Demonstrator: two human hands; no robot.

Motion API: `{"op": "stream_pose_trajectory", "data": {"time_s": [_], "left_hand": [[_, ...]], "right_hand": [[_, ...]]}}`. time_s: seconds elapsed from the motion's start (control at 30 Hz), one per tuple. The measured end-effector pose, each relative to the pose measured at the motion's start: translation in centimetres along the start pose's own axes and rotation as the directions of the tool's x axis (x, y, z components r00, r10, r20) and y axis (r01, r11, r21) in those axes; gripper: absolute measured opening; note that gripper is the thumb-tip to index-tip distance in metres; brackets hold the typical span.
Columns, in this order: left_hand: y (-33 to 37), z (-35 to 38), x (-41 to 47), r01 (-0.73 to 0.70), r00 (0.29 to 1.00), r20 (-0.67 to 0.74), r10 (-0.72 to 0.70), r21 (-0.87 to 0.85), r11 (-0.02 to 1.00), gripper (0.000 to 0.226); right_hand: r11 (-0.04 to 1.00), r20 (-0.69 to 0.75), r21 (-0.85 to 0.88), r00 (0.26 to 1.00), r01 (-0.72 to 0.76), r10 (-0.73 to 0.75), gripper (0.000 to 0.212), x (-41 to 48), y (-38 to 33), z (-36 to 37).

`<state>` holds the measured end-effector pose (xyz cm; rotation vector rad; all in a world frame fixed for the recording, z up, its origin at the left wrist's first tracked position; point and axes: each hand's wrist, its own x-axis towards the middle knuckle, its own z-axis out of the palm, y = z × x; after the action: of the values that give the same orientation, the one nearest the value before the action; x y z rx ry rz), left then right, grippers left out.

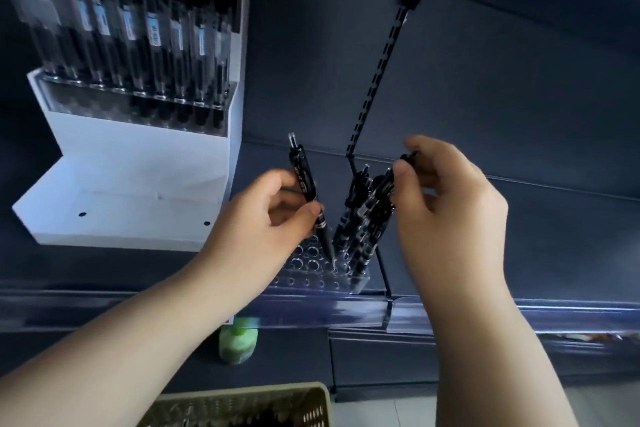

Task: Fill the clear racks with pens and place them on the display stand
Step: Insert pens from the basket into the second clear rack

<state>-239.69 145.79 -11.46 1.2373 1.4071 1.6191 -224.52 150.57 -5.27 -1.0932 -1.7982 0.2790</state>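
Shelf point(554, 239), dark blue, bears white display stand point(138, 163) and clear rack point(308, 265).

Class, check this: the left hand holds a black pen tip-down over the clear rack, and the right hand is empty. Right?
Wrong on the right hand: the head view shows it pinching the top of a pen among those in the clear rack. The left hand does hold a black pen tip-down.

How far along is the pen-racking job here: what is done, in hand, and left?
Done: a filled rack sits on the white display stand's upper tier. In hand: the left hand holds a black pen tip-down over the part-filled clear rack; the right hand pinches a second pen at its right end. Left: its empty holes, then placing it on the stand.
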Motion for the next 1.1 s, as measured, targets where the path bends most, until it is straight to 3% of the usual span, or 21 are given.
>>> {"op": "stream_pose_trajectory", "data": {"time_s": [0.47, 0.67, 1.1], "left_hand": [[0.1, 0.9, -0.1, 0.017, 0.999, -0.040, -0.014, 0.073, 0.997, 0.019], [0.7, 1.0, -0.2, 0.024, 0.999, -0.050, -0.019, 0.085, 0.996, 0.032], [0.2, 1.6, 0.0, -0.017, 1.000, -0.023, 0.019, 0.083, 0.996, 0.020]], "right_hand": [[0.985, 0.117, -0.157, 0.992, 0.066, -0.047, 0.025, -0.3, 0.5, 0.3], [0.960, 0.140, -0.253, 0.987, 0.117, -0.083, 0.020, -0.6, 1.2, 1.0], [0.881, 0.068, -0.412, 0.972, 0.231, -0.223, 0.017, -0.3, 1.9, 0.6]]}}
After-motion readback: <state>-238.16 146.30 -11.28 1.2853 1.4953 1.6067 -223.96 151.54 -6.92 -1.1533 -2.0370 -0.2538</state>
